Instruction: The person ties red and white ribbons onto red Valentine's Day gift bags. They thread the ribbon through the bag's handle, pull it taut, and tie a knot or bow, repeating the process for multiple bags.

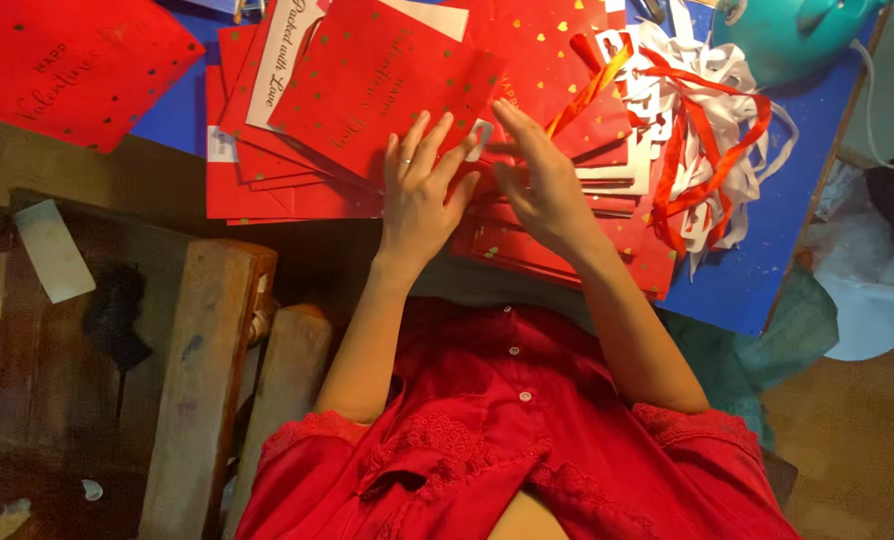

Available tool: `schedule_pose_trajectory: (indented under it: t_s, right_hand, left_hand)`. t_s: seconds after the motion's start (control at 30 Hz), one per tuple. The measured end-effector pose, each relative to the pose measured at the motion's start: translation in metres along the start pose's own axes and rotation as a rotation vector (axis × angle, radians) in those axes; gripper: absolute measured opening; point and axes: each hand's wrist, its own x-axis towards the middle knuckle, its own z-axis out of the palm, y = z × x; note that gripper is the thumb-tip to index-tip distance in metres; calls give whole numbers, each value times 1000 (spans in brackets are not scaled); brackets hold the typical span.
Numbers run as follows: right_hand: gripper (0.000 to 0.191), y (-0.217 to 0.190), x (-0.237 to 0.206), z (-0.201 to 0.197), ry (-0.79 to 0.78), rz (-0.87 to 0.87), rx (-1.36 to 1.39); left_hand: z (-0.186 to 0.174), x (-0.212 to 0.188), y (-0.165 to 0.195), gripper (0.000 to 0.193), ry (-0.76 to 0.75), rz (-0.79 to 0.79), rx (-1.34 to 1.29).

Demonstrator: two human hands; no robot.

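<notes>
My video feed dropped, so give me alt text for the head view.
Both hands, left hand and right hand, rest on red paper bags spread over a blue table; fingertips pinch a small white tag. Red and white ribbons lie right.

The left hand [422,195] covers the middle of the red card stack [287,180]. Above that stack, the top edge cuts off more cards. Right of it, the teal object [787,35] is cropped, and the ribbon tangle [712,140] hides the blue surface [757,270] beneath.
</notes>
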Motion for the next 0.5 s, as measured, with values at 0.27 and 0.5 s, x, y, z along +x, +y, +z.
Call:
schedule_pose_trajectory:
  t_s: [0.27, 0.5]
  right_hand:
    - [52, 26, -5, -58, 132, -157, -873]
    - [39, 44, -50, -87, 189, -8, -626]
  left_hand:
    - [29, 13, 5, 61, -80, -214, 210]
    - [66, 27, 65, 85, -173, 86, 136]
